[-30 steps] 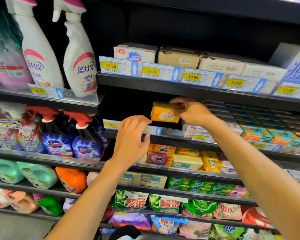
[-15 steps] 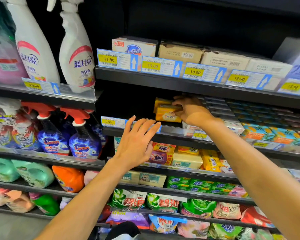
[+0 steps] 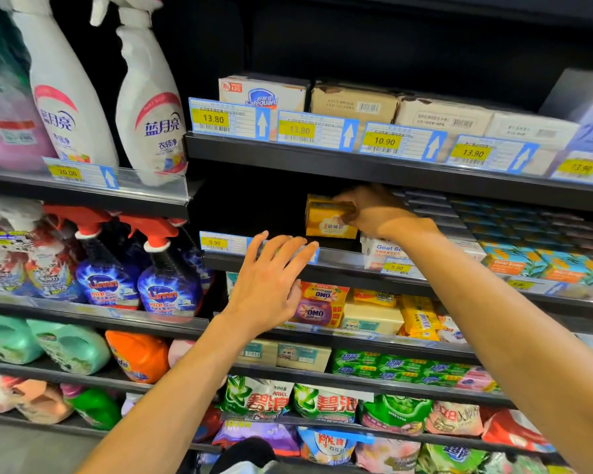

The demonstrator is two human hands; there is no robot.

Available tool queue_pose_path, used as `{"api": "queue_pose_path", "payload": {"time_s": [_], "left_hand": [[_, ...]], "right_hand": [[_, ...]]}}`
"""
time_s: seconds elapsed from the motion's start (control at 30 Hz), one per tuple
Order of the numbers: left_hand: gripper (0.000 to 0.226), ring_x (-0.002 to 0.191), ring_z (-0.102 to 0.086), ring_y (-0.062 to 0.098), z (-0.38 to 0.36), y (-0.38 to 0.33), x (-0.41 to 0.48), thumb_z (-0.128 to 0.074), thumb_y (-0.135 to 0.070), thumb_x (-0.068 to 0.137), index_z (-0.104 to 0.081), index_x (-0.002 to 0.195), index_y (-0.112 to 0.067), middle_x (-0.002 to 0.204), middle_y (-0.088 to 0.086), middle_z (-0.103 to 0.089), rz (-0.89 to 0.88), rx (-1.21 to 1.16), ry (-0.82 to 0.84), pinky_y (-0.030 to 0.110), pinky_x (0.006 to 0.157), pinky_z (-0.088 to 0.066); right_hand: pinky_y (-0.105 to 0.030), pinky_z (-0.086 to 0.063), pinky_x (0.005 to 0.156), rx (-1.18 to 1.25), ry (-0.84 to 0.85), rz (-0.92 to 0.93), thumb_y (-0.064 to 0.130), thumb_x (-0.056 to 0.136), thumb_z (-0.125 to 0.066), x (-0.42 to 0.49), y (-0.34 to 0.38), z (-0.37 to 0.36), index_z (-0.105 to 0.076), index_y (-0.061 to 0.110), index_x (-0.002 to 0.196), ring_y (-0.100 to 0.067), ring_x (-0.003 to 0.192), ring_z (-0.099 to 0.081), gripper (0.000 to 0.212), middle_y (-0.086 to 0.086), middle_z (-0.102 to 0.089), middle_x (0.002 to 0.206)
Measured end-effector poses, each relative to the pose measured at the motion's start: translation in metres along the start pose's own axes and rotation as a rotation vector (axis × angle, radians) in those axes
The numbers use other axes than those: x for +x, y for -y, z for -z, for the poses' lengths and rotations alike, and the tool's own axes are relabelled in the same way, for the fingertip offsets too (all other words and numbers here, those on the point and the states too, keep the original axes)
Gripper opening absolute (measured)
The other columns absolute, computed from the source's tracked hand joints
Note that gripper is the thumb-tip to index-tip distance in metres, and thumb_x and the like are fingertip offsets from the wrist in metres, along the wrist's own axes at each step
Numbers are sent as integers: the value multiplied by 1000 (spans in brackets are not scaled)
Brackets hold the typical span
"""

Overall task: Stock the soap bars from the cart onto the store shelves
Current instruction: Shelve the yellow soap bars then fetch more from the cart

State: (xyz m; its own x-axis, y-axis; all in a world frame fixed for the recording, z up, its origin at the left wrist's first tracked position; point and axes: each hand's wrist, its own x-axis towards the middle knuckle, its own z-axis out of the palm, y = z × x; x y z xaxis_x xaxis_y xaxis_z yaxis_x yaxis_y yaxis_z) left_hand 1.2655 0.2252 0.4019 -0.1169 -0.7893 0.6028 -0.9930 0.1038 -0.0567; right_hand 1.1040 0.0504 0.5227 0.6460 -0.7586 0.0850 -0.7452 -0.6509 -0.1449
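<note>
A stack of yellow soap bars (image 3: pixel 326 224) sits on the dark middle shelf (image 3: pixel 343 265), left of white Goat Soap boxes (image 3: pixel 382 249). My right hand (image 3: pixel 374 212) reaches under the upper shelf and grips the top yellow bar from the right side. Its fingers curl over the bar's top edge. My left hand (image 3: pixel 271 285) hovers in front of the shelf's price strip with fingers straight and spread, holding nothing. The cart is out of view.
Boxed soaps (image 3: pixel 353 102) line the upper shelf behind blue price tags. Spray bottles (image 3: pixel 148 97) stand at left, blue cleaner bottles (image 3: pixel 168 289) below them. Laundry soap bars (image 3: pixel 370 314) and detergent bags (image 3: pixel 322 403) fill the lower shelves. Dark space lies left of the yellow stack.
My right hand set the yellow bar down onto the stack and stays on it. My left hand opened from a curled pose at the shelf edge and spread its fingers.
</note>
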Motion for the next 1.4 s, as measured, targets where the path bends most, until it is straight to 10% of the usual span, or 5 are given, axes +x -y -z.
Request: {"api": "queue_pose_path", "payload": {"time_s": [0.4,0.6,1.4], "left_hand": [[58,145,-36,28,26,-26,0,-54,-28,93,-45,148,-16,154,7,-42,51,-139,60,53,122,-21],[58,140,-41,25,25,-103,4,-59,-26,90,-48,146,-17,151,3,-46,-26,-305,169,50,122,-24],[61,128,-52,33,-80,-672,94,-51,-41,84,-56,137,-12,139,10,-56,-938,-675,522,49,109,-41]], "right_hand": [[-35,-49,95,46,-13,-11,45,102,-54,-53,-1,11,-44,36,151,-28,128,-54,51,1,-62,129],[-42,-46,107,-11,-348,0,38,96,-62,-185,-51,-1,-55,15,141,-28,132,-51,51,-6,-57,142],[-43,-36,119,-159,-165,-1427,51,90,-64,-749,-311,-65,-48,10,146,-30,139,-45,72,-11,-50,148]]}}
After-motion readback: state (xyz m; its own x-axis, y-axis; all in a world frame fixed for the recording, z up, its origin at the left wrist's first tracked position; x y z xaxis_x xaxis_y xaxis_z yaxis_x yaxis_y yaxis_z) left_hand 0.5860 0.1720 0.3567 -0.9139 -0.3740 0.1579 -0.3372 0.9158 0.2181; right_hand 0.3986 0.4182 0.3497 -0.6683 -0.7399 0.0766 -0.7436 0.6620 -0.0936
